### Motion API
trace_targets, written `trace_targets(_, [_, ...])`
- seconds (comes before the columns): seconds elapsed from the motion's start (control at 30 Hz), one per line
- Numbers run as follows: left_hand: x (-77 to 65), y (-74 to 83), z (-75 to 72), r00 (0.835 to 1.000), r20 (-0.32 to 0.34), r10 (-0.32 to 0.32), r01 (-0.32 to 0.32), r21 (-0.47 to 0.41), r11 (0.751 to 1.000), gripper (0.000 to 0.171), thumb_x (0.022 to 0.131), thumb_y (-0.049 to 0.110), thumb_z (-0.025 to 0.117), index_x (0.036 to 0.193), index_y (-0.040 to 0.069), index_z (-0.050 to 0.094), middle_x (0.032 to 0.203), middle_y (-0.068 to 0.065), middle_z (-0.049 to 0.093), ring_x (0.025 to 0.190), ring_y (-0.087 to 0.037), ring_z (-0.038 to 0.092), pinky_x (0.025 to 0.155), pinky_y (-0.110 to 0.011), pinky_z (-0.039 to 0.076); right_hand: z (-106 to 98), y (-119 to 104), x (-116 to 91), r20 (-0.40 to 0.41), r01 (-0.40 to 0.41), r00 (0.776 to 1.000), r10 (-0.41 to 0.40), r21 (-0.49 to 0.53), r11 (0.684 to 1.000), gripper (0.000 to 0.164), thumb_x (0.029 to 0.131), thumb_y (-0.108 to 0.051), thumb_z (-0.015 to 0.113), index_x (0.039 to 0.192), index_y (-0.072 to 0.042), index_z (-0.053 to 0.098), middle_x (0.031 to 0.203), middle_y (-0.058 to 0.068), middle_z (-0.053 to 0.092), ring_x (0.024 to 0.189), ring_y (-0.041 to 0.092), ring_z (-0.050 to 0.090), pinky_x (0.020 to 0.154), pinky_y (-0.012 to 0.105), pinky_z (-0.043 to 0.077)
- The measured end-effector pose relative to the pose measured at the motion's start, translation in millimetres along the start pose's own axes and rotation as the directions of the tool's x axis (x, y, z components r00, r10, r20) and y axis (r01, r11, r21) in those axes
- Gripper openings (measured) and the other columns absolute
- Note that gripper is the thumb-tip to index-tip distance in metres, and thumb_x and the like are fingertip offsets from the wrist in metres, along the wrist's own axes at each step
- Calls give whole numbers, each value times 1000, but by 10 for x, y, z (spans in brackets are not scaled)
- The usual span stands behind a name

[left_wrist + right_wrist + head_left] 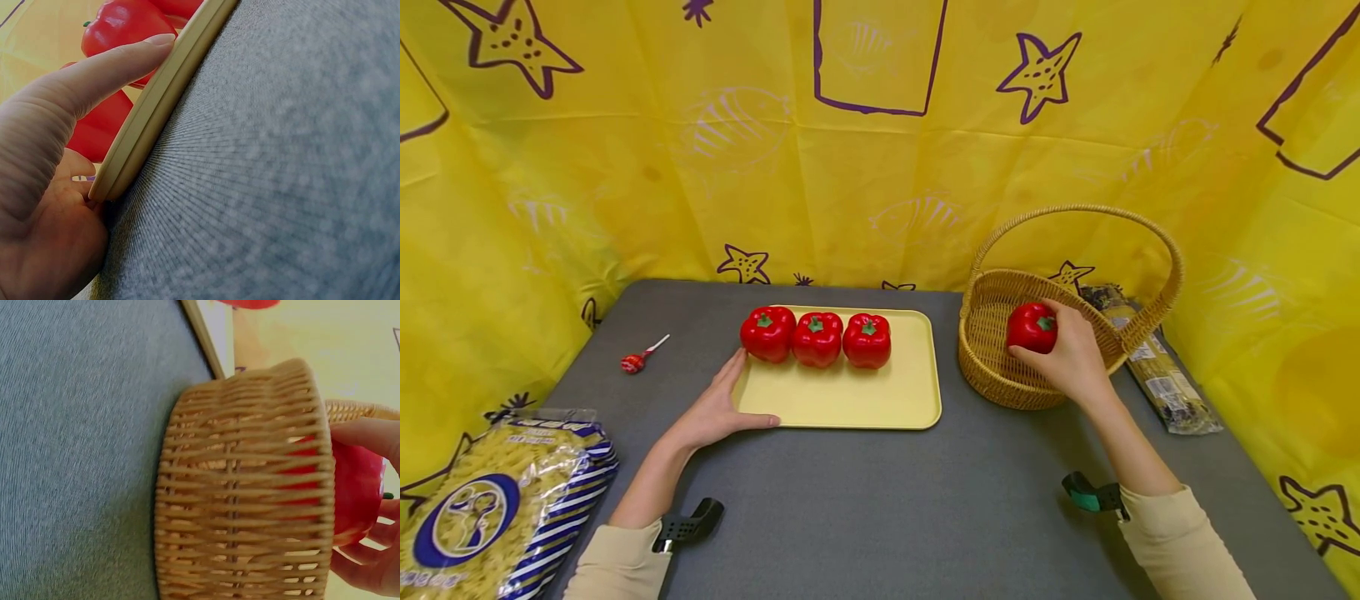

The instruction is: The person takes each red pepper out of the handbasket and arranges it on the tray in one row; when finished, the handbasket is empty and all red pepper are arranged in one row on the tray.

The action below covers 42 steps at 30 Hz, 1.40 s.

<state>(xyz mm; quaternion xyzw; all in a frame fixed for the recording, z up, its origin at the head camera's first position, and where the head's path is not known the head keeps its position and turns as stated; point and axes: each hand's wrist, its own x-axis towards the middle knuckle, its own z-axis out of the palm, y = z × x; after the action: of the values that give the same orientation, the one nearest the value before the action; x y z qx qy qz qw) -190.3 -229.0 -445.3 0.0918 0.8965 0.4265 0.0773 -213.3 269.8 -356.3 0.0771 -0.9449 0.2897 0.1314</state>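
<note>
My right hand (1071,354) grips a red bell pepper (1032,328) by its sides, thumb and fingers around it, inside the wicker basket (1000,387). In the right wrist view part of this pepper (356,494) shows through the weave and part stands above the rim. My left hand (718,408) lies at the left end of the yellow tray (850,400), thumb along the front edge, fingers stretched along the left side. The left wrist view has the thumb on the tray's rim (150,106). A row of three red bell peppers (817,339) stands along the tray's back.
A lollipop (634,362) lies at the left of the grey table (880,500). In the left front is a bag of pasta (497,508). Behind and right of the basket's tall handle (1075,208) lies a long clear packet (1168,379). Yellow patterned cloth (880,183) hangs around the table.
</note>
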Motion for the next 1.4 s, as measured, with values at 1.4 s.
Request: trace_targets(1.4, [-8, -13, 3, 1000, -4, 7, -7, -4, 1000, 127, 70, 39, 87, 157, 7, -1, 162, -18, -1, 145, -42, 4, 110, -67, 10, 314, -822, -12, 25, 170, 985, -173, 94, 981, 83, 72, -26, 86, 140, -3, 44, 135, 17, 48, 121, 36, 43, 93, 55, 46])
